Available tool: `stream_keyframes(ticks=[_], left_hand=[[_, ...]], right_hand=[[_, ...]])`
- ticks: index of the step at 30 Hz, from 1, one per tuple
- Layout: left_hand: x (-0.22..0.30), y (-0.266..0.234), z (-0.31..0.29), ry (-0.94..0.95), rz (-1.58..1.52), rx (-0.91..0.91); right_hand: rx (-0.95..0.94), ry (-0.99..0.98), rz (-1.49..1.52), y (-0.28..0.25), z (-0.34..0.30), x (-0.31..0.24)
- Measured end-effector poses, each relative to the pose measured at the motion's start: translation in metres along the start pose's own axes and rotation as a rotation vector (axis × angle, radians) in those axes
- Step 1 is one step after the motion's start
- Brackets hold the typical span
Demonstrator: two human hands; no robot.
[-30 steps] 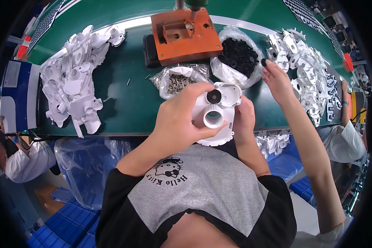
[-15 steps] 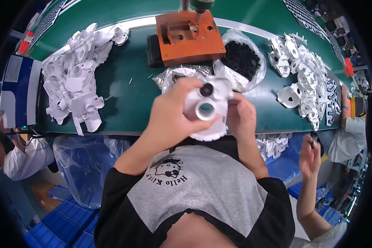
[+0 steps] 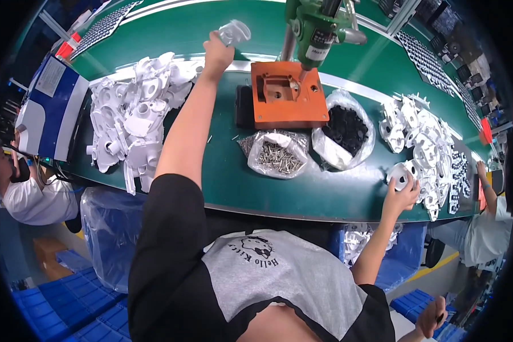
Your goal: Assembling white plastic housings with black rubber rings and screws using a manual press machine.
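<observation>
My left hand [image 3: 218,54] is stretched far out over the back strip of the green bench, left of the orange fixture [image 3: 288,114]. Its fingers are closed on a white plastic housing [image 3: 235,33], smeared by motion. At the right, my right hand [image 3: 403,198] grips another white plastic housing [image 3: 400,175] with a round hole, at the near edge of the right-hand pile of white housings [image 3: 424,139]. Part of that housing is hidden behind my fingers. A larger pile of white housings [image 3: 145,122] lies beside my left forearm.
A green drill press [image 3: 316,37] stands over the fixture. In front lie a bag of metal pins [image 3: 279,159] and a bag of black parts [image 3: 347,128]. Blue bins [image 3: 402,251] sit below the bench edge. Another person's hand [image 3: 431,317] shows at lower right; others work at both sides.
Both hands were together on one white housing before my chest. My left hand has swung far forward with a white housing; my right has let go and moved right onto another. The view has shifted.
</observation>
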State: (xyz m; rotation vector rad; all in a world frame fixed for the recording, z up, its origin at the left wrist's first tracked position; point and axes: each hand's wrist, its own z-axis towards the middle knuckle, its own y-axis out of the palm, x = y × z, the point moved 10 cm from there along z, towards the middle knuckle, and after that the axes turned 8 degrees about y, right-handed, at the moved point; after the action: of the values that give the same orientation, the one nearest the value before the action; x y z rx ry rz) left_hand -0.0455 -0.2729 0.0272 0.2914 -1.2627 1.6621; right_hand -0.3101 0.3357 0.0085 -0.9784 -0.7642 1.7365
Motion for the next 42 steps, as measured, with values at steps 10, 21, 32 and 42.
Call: stream_keyframes(ticks=[10, 21, 32, 42], left_hand=[[-0.028, -0.016, -0.045, 0.225, 0.78, -0.648], [0.051, -0.06, -0.066, -0.035, -0.489, -0.123], [0.179, -0.036, -0.258, 0.021, -1.011, -0.439], [0.221, -0.049, -0.285, 0.672, -0.477, -0.25]], right_hand=[[-0.092, -0.035, 0.334, 0.012, -0.003, 0.004], [-0.209, -0.097, 0.378, 0.014, 0.008, -0.043], [-0.964, 0.07, 1.217, -0.029, -0.056, -0.159], [-1.541, 0.1, 1.526, -0.022, -0.13, -0.225]])
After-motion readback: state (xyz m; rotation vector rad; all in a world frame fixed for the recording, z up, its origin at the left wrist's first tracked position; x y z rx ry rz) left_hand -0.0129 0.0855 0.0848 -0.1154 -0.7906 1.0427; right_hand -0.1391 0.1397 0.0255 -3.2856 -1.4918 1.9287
